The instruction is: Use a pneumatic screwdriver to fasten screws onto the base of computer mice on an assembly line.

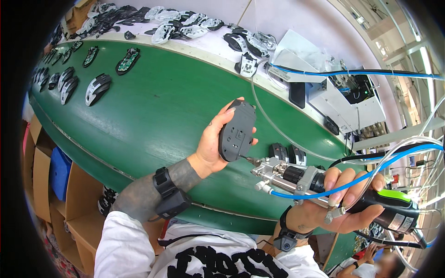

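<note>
My left hand [208,144] is wrapped round a black computer mouse [238,132], holding it tilted above the green belt with its underside facing me. In my right hand [354,197] is a black and green electric screwdriver [394,211], with metal fittings and a blue air hose [320,193] attached. The screwdriver's bit [248,159] points left and meets the lower end of the mouse; whether a screw sits under it is too small to tell. Beyond the screwdriver's front end stand two mice [278,152] on the belt, partly covered by the tool.
The green belt [171,106] carries silver-black mouse shells [98,89] and open bases with circuit boards [128,60] at far left. Mouse covers [194,30] crowd the white back ledge, beside a white machine [345,99]. Cardboard boxes [83,199] stand below left. Another person [375,268] sits at lower right.
</note>
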